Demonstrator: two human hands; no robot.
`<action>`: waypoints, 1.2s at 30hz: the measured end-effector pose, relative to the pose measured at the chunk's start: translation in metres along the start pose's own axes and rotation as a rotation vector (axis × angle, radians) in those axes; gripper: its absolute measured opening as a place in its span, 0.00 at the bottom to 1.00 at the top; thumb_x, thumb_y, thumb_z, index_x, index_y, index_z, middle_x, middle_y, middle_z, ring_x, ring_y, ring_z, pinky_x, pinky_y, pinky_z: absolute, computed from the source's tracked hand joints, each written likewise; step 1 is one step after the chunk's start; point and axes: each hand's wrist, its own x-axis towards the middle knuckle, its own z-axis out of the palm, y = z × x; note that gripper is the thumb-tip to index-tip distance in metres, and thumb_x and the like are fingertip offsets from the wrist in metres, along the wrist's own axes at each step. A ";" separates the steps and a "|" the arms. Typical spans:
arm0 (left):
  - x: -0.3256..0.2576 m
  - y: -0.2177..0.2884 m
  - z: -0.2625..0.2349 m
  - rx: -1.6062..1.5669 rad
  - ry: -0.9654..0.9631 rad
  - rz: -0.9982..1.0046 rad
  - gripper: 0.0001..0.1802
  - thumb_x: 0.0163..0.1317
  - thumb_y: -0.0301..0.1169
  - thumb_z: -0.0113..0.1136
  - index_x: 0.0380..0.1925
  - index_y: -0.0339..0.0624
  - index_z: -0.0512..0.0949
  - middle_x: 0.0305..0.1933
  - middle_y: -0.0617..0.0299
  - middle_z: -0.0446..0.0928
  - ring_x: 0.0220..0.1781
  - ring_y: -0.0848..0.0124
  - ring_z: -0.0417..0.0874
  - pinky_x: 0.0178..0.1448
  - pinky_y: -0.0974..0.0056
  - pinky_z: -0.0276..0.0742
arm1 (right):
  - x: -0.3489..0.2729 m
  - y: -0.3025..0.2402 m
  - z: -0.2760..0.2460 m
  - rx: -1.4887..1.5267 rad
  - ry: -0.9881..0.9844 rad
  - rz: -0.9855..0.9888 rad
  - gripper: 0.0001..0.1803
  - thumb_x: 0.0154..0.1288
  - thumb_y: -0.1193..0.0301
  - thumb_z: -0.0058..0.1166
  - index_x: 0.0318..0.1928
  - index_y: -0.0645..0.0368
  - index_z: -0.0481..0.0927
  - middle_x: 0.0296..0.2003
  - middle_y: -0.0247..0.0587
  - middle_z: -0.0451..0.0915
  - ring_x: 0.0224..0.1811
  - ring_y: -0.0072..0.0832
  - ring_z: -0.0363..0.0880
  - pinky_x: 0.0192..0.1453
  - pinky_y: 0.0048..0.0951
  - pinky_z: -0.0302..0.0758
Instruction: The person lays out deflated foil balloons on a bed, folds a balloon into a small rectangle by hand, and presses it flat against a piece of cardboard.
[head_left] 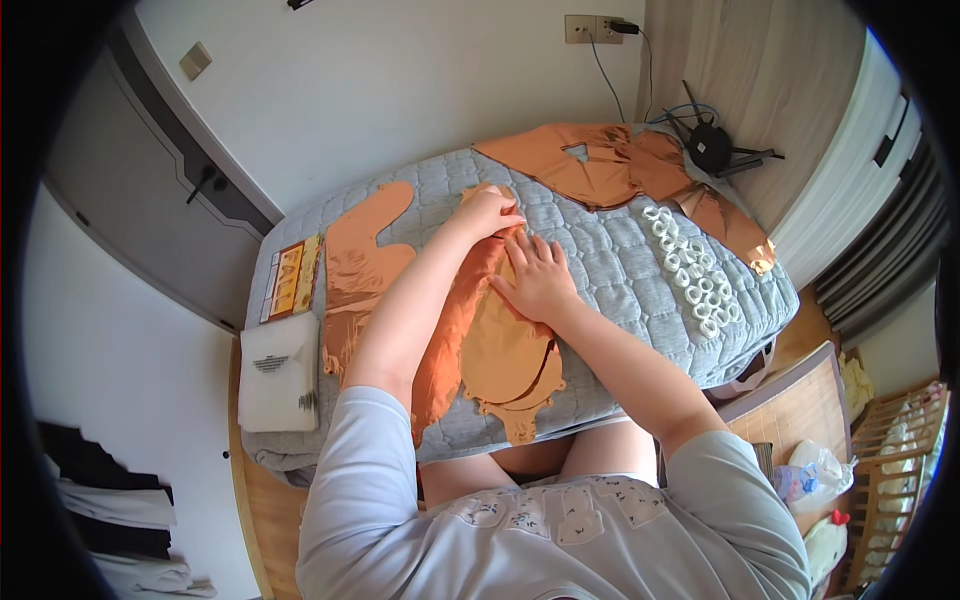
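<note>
My left hand [488,213] has its fingers closed on the upper end of a limp orange foil balloon [455,340]. The balloon's long, puckered body runs down toward me beside my left forearm. Beneath and to its right lies a flat gold foil piece [505,360] with a scalloped outline and a dark curved line near its lower end. My right hand [538,280] rests palm down on this foil, fingers stretched and somewhat apart, its fingertips just below my left hand. Exactly what my left fingertips pinch is partly hidden.
On the grey quilted mattress [600,250] lie flat copper foil shapes, one at left [368,250] and a large one at the back [570,165]. Several white rings [700,275] lie at right. A black router [708,147] stands behind; a whitish pack [280,375] lies at left.
</note>
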 end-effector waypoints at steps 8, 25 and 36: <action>0.013 -0.009 -0.008 0.033 -0.201 -0.079 0.38 0.59 0.60 0.69 0.61 0.46 0.80 0.61 0.45 0.79 0.69 0.48 0.74 0.72 0.50 0.69 | 0.003 -0.003 -0.001 0.021 -0.034 -0.010 0.47 0.76 0.36 0.35 0.80 0.58 0.55 0.80 0.50 0.54 0.82 0.48 0.50 0.84 0.55 0.43; 0.026 -0.015 -0.019 -0.652 -0.388 -0.557 0.31 0.78 0.50 0.52 0.72 0.45 0.70 0.72 0.53 0.75 0.73 0.61 0.74 0.71 0.57 0.72 | -0.001 -0.005 0.005 0.013 0.035 -0.018 0.47 0.74 0.35 0.40 0.79 0.57 0.56 0.79 0.53 0.57 0.81 0.47 0.53 0.83 0.55 0.46; -0.151 0.112 -0.031 -0.344 -0.063 0.433 0.08 0.64 0.35 0.65 0.36 0.46 0.88 0.40 0.63 0.82 0.44 0.63 0.82 0.52 0.58 0.78 | 0.011 0.007 0.012 -0.173 -0.067 -0.058 0.47 0.74 0.36 0.40 0.82 0.53 0.51 0.82 0.51 0.50 0.83 0.45 0.48 0.84 0.55 0.44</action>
